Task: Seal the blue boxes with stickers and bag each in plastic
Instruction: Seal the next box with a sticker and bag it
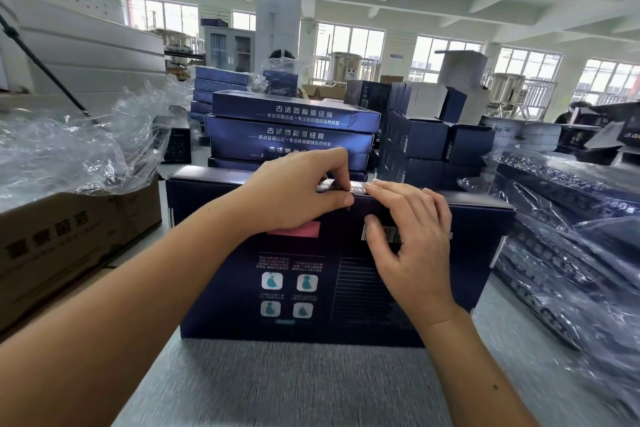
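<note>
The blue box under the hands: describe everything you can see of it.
The blue box is dark, matt cardboard, wide and flat, resting on the grey table with its printed face showing: a pink patch, four pale-blue icons, fine text. No plastic covers it. At its far edge the left hand pinches a silvery sticker while the right hand presses flat fingers beside it.
</note>
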